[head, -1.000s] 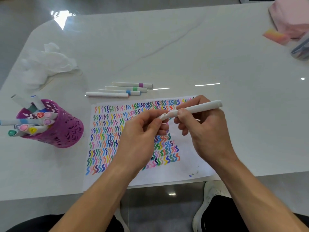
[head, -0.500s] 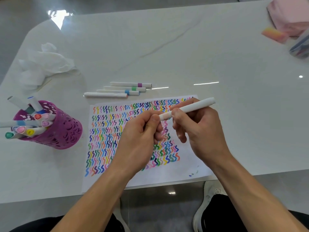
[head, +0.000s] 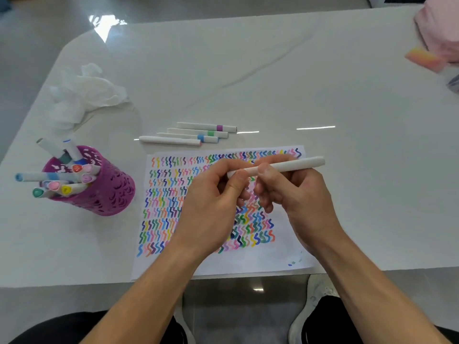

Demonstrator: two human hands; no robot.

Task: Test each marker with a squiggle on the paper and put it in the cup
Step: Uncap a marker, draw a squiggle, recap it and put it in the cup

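Both hands are up over the paper (head: 248,264), and they share one white marker (head: 293,165) between them. The right hand (head: 298,194) has its thumb and fingers curled closed around the middle of the barrel, and the far end of the marker pokes out to the right, clear of the hand. The left hand (head: 213,204) pinches the near end, thumb pressed on top, fingers folded in underneath. The marker lies almost level, just tilted up to the right, held above the sheet and not touching it. Whether the cap is on, the fingers hide that.

The paper lies flat on the white bench (head: 323,83), its near edge at the bench's front edge, and it is packed with rows of coloured squiggles; the bottom strip is bare but for a few small marks at the lower right corner.

Off to the left stands the purple cup (head: 109,192), well apart from the paper, with a bunch of markers sticking out of it at angles, coloured caps showing. Just behind the paper, four more markers (head: 196,134) lie side by side on the bench, bands of purple, green and blue showing. A crumpled white tissue (head: 84,93) sits further back on the left.
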